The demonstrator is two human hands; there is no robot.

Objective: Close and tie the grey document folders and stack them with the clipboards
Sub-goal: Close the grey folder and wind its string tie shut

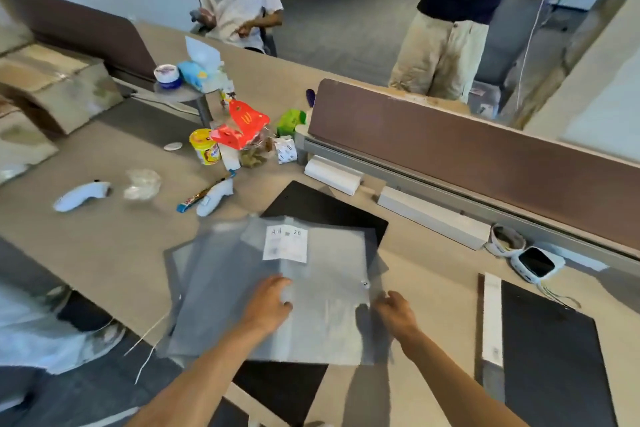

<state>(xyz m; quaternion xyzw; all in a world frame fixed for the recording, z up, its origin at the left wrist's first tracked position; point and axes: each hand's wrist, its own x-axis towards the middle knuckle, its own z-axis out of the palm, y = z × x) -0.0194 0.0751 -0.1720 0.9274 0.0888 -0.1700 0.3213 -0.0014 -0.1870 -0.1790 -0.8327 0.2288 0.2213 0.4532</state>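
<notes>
A grey document folder (325, 288) with a white label lies on top of other grey folders (204, 274) in the middle of the desk. They rest on a black clipboard (325, 208). My left hand (272, 302) presses flat on the top folder near its middle. My right hand (396, 312) is at the folder's right edge, just below a small round button (364, 284), fingers curled. Whether it grips the edge or a string is blurred. Another black clipboard (550, 357) lies at the right.
Snacks, a red carton (242, 125), a yellow tub (205, 146) and two white controllers (81, 196) clutter the desk's left. A brown divider (467, 156) runs along the back. A white device (536, 262) sits right. Two people are beyond the desk.
</notes>
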